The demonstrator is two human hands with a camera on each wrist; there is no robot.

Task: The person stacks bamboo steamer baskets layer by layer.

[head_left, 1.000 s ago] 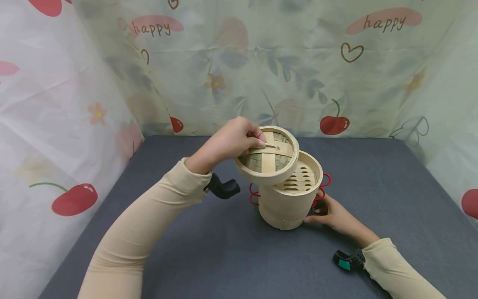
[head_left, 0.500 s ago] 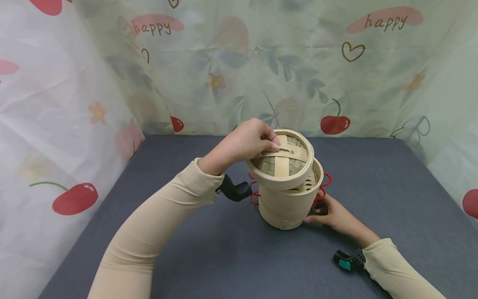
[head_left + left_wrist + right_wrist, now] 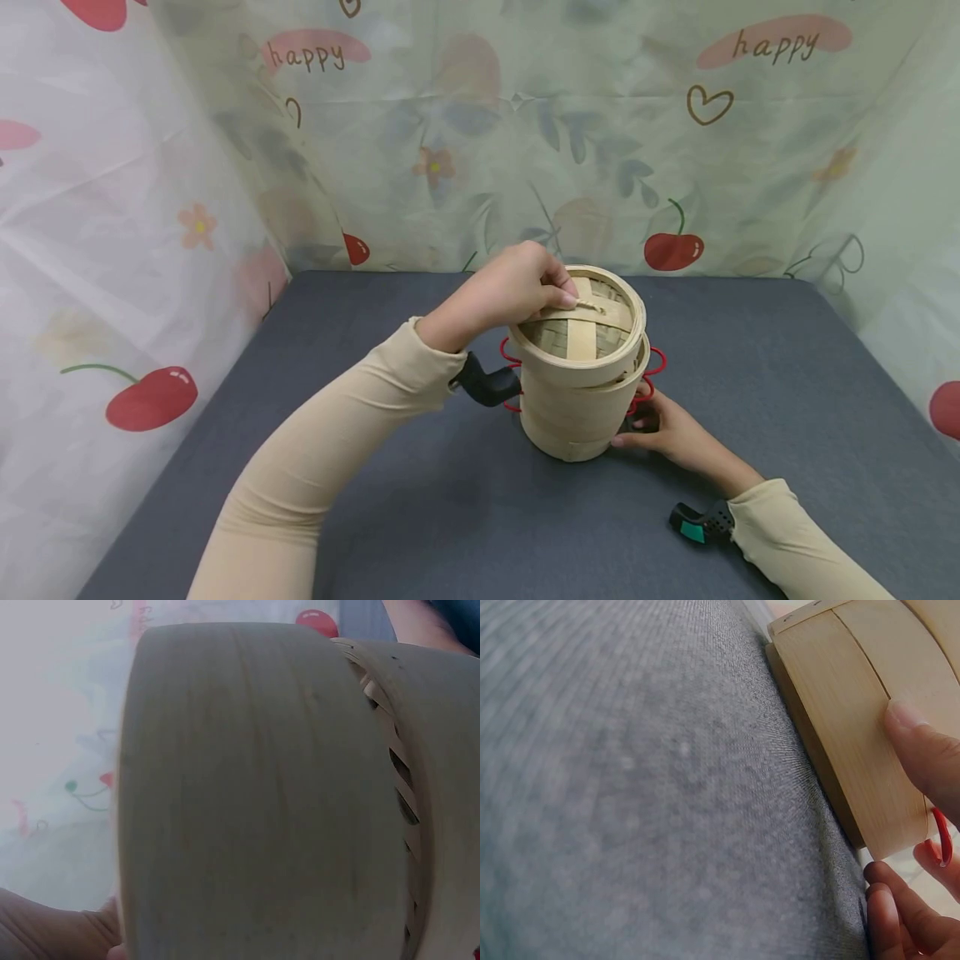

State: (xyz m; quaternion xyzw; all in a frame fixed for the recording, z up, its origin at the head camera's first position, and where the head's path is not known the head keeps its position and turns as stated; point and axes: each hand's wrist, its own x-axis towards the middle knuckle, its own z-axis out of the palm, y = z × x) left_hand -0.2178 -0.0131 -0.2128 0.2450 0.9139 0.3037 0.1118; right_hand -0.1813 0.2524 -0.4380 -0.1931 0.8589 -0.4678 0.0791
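A round woven bamboo lid hangs slightly tilted over the top of a bamboo steamer. My left hand pinches the small rope loop at the lid's centre. In the left wrist view the lid's side wall fills the middle, and a narrow gap shows between it and the steamer rim. Low on the steamer's right side, my right hand holds the wall. The right wrist view shows its thumb on the wall, with curled fingers near the base and a red handle.
Red loop handles stick out from both sides of the steamer. It stands on a dark grey cloth-covered table. A printed curtain encloses the back and sides. A black wrist device sits below the right wrist.
My left hand has carried the lid to the right and slightly down, from the steamer's left side to over its top, covering the slatted inside. The right hand and steamer have stayed put.
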